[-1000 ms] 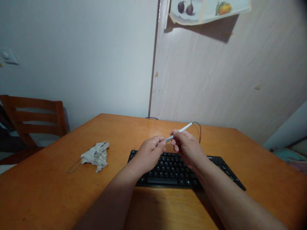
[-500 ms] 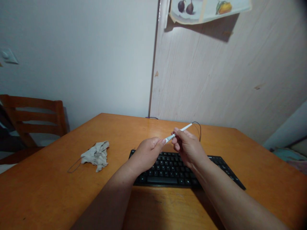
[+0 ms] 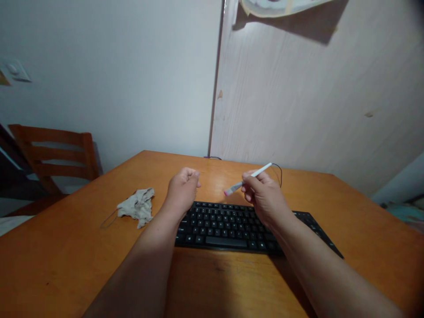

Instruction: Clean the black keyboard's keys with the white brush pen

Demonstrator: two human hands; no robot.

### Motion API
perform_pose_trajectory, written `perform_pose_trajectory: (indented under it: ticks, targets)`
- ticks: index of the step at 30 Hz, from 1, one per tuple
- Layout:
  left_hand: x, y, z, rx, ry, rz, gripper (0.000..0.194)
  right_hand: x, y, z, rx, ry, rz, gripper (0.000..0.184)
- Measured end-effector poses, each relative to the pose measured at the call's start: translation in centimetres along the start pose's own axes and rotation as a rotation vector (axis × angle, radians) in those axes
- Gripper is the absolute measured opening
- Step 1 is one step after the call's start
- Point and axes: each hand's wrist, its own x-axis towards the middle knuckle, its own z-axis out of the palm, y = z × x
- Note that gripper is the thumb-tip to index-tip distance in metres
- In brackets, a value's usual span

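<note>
Right hand (image 3: 265, 194) holds brush (image 3: 236, 187) (pink-tipped) near keyboard (image 3: 225, 224).

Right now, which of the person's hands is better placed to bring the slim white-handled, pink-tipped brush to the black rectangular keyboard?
Probably the right hand: it grips the slim white-handled brush, pink tip angled down near the black keyboard's far edge. The left hand is curled, apart from the brush.
</note>
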Motion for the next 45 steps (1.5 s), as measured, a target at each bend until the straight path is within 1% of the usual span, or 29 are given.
perform_pose_trajectory:
  ticks: [1,3,5,7,9,11,17,20,28,34,39,45]
  targets:
    - [0.3,-0.3,-0.1,-0.036,0.053,-0.039,0.02,-0.2,0.1,0.2,-0.016,-0.015,-0.005,0.028]
    - [0.9,-0.9,-0.3,-0.085,0.108,-0.115,0.024,-0.6,0.2,0.6,-0.056,-0.057,0.004,0.029]
    - [1.2,-1.3,-0.5,-0.117,0.121,-0.182,0.033,-1.1,0.2,1.0,-0.101,-0.119,0.042,0.03]
    - [1.5,-1.7,-0.7,-0.159,0.12,-0.244,0.035,-1.5,0.1,1.4,-0.132,-0.192,0.085,0.032]
    - [1.6,-2.0,-0.8,-0.201,0.105,-0.298,0.031,-1.9,0.2,1.9,-0.15,-0.247,0.116,0.035]
    - [1.6,-2.3,-0.8,-0.227,0.069,-0.343,0.028,-2.2,0.4,2.3,-0.162,-0.27,0.129,0.035]
    - [1.6,-3.2,-0.5,-0.271,-0.03,-0.467,0.029,-2.7,1.5,3.3,-0.185,-0.249,0.13,0.037]
    - [1.7,-3.5,-0.4,-0.295,-0.058,-0.512,0.031,-2.8,1.7,3.8,-0.206,-0.263,0.13,0.039]
    - [2.1,-3.8,-0.7,-0.344,-0.049,-0.579,0.036,-2.3,2.5,5.8,-0.245,-0.336,0.122,0.041]
    - [2.1,-3.7,-0.8,-0.369,-0.051,-0.609,0.036,-2.0,3.1,7.1,-0.222,-0.343,0.139,0.043]
    - [2.0,-3.7,-0.7,-0.364,-0.049,-0.615,0.034,-2.0,3.7,6.9,-0.236,-0.334,0.154,0.042]
    - [2.1,-4.0,-0.4,-0.335,-0.04,-0.581,0.032,-2.4,3.6,5.9,-0.288,-0.312,0.144,0.041]
